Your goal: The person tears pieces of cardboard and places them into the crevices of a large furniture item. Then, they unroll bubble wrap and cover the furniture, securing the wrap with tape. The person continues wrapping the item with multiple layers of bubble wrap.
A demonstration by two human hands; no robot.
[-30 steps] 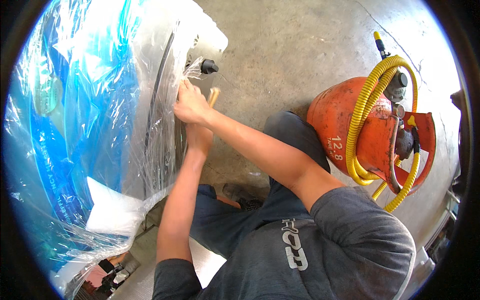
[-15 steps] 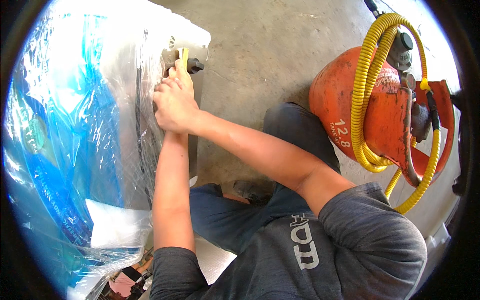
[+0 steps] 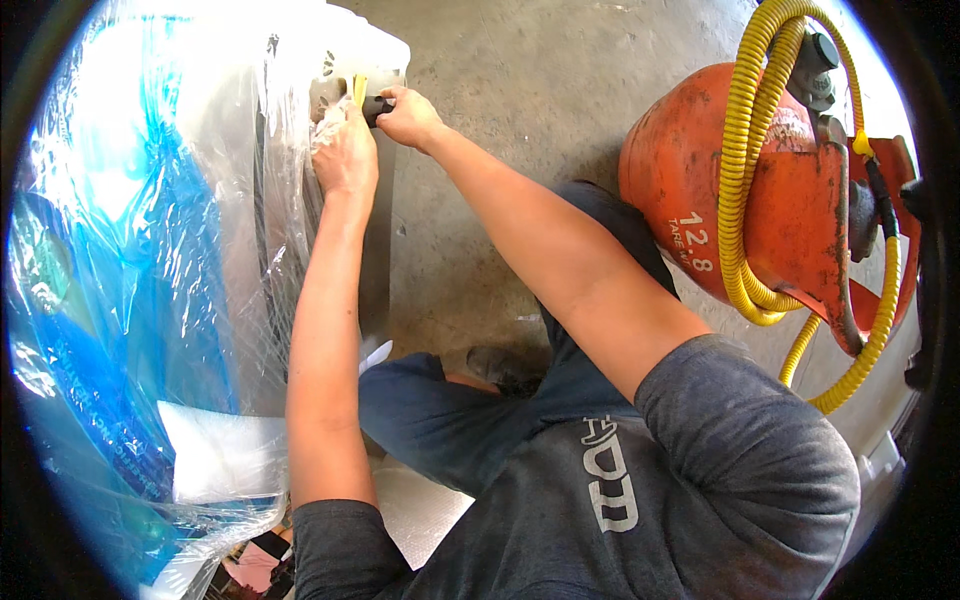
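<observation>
At the far right corner of a large wrapped appliance, both my hands work close together. A narrow yellow strip (image 3: pixel 360 88) sticks up from the closed fingers of my left hand (image 3: pixel 346 158), beside some bunched clear plastic film (image 3: pixel 328 125). Just to its right, my right hand (image 3: pixel 411 120) has its fingers closed around the end of a black knob-like part (image 3: pixel 374 108) that juts from the corner. Its far side and the fingertips of both hands are partly hidden.
Clear film over blue sheeting (image 3: pixel 150 260) covers the appliance on my left, with white foam (image 3: pixel 225 455) near its front. An orange gas cylinder (image 3: pixel 680 180) with a coiled yellow hose (image 3: pixel 735 190) stands on the concrete floor (image 3: pixel 500 90) at right. Bubble wrap (image 3: pixel 425 515) lies near my leg.
My right hand has come off the left hand and moved right onto the black knob-like part. The left hand keeps its place with the yellow strip. The view has shifted slightly.
</observation>
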